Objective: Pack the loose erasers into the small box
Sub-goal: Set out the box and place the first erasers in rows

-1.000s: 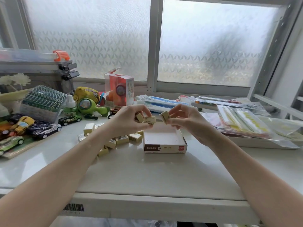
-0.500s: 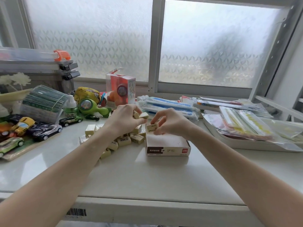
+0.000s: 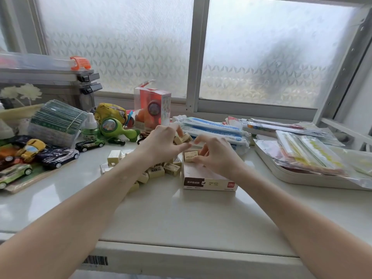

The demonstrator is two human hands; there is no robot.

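Two bare hands over a small box on a cluttered white tabletop

The right hand (image 3: 216, 158) pinches a cream block eraser (image 3: 191, 156) inside the small white-and-brown cardboard box (image 3: 209, 183) mid-surface. The left hand (image 3: 161, 144) grips two more cream erasers (image 3: 183, 138) above the loose eraser pile (image 3: 157, 171). Toy cars (image 3: 58, 157) crowd the left edge, a white tray of packets (image 3: 298, 176) the right.

I saw both forearms reach in from the near corners toward the small box (image 3: 209, 181), where the left hand (image 3: 161, 143) hung over its far left corner pinching erasers (image 3: 183, 138), and the right hand (image 3: 217, 156), above its far end, pinched another eraser (image 3: 190, 156).
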